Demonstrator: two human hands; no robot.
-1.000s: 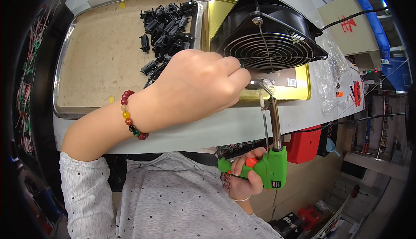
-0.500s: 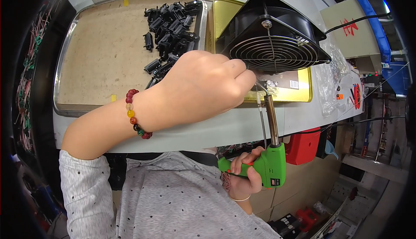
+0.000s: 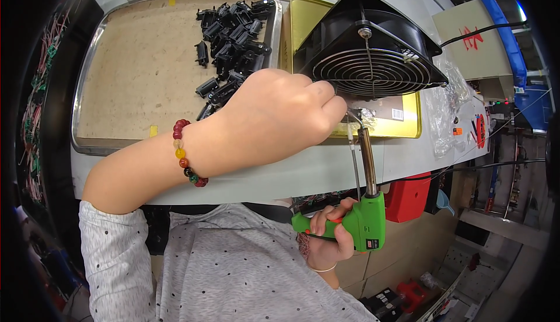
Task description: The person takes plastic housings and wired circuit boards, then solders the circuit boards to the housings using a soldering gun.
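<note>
My right hand [image 3: 331, 237] grips a green soldering gun [image 3: 368, 220] at the table's front edge, its metal barrel pointing up and away from me. The gun's bent tip ends beside the fingers of my left hand [image 3: 291, 109]. That hand, with a beaded bracelet [image 3: 180, 153] at the wrist, is closed with its back toward me, so whatever the fingers pinch is hidden. Just beyond it stands a black fan [image 3: 373, 68] with a wire grille, over a gold tin tray [image 3: 411, 121]. Small black parts [image 3: 236, 33] lie heaped left of the fan.
A metal-rimmed tray [image 3: 134, 71] with a tan lining bears the black parts. Clear plastic wrap [image 3: 452, 106] lies right of the gold tray. A red container [image 3: 408, 199] is beside the gun, below table level. Dark cables cross at the right.
Hardly anything differs. The view has shifted slightly, and both hands keep their hold and place near the fan.
</note>
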